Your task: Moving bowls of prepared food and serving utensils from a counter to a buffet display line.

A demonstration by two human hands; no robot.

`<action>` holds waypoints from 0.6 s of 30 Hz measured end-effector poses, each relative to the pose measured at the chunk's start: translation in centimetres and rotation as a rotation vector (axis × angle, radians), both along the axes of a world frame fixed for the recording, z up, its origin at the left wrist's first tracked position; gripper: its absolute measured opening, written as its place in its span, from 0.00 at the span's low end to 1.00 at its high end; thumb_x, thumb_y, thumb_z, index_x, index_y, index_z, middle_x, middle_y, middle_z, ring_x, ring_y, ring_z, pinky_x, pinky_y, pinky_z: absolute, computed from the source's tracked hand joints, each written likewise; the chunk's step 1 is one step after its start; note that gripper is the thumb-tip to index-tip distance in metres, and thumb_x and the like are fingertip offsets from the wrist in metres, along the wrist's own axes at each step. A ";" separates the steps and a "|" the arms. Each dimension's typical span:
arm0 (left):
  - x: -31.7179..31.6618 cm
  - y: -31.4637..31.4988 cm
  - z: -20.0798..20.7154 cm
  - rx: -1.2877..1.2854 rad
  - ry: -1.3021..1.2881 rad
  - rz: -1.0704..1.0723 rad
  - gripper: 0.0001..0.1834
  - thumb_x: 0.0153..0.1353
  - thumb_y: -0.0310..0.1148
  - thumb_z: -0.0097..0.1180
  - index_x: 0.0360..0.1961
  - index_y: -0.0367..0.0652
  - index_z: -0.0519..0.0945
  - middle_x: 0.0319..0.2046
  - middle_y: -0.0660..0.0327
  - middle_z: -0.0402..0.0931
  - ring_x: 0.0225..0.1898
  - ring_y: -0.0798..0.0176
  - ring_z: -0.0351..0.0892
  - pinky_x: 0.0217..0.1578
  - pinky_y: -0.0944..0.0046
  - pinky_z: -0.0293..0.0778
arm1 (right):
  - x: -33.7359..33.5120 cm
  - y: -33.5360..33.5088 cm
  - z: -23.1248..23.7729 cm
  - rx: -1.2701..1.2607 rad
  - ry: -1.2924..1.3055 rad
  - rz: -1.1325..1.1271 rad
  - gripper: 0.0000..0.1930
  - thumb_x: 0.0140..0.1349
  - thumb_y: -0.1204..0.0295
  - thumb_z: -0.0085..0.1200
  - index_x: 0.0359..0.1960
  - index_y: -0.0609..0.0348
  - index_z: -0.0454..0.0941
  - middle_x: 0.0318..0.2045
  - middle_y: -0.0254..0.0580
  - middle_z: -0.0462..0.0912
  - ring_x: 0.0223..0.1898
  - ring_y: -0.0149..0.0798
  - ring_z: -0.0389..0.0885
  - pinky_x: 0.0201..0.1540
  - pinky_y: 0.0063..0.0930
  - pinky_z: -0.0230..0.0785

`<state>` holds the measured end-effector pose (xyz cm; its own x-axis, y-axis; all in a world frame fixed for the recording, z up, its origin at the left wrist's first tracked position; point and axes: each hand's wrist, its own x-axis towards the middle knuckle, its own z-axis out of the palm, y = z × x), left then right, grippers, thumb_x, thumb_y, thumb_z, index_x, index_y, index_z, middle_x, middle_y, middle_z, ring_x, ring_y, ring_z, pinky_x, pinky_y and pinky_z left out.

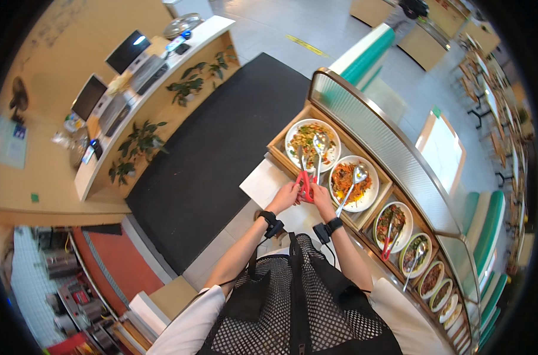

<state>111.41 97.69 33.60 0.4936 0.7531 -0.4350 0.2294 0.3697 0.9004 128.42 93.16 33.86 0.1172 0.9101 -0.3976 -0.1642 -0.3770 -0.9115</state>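
Restaurant floor (258,31), with a broad black mat (212,160) to the left. Stands beside a long wooden tabletop (382,197) bearing a row of white food dishes (405,235). Grips in the fingers (295,190) of both left hand (285,199) and right hand (323,200) a red-handled tool (306,185), probably scissors though hard to tell, with metal end reaching over the near edge of the leftmost dish (336,148).

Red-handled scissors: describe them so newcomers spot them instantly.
Find the wooden food counter right of the black mat. At its farthest white bowl, the left hand and right hand hold the scissors. Looped red handles set them apart from the spoons.
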 end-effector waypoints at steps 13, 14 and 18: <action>2.1 2.2 -5.1 -0.327 -0.178 -0.017 0.22 0.77 0.50 0.43 0.44 0.39 0.74 0.34 0.56 0.83 0.29 0.64 0.84 0.30 0.66 0.81 | 0.7 0.1 -4.3 -0.255 -0.214 -0.399 0.25 0.70 0.54 0.52 0.39 0.73 0.82 0.28 0.45 0.85 0.29 0.37 0.86 0.30 0.32 0.79; 0.7 2.6 -4.4 -0.358 -0.201 0.009 0.21 0.77 0.49 0.44 0.46 0.39 0.75 0.37 0.55 0.83 0.31 0.64 0.85 0.33 0.66 0.81 | -0.2 0.0 -3.2 -0.328 -0.096 -0.403 0.26 0.71 0.54 0.53 0.43 0.74 0.79 0.33 0.48 0.85 0.31 0.41 0.88 0.30 0.33 0.83; -4.8 3.4 -2.5 -0.376 -0.183 -0.007 0.19 0.76 0.43 0.47 0.56 0.39 0.73 0.44 0.53 0.83 0.39 0.62 0.85 0.38 0.65 0.81 | -2.5 -1.9 0.1 -0.278 0.091 -0.453 0.24 0.72 0.53 0.53 0.46 0.68 0.77 0.39 0.51 0.82 0.32 0.43 0.89 0.34 0.31 0.84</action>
<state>106.65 101.13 31.11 0.5928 0.5550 -0.5836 0.0812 0.6797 0.7290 125.97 91.27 33.91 0.4271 0.6352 -0.6435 -0.4404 -0.4754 -0.7616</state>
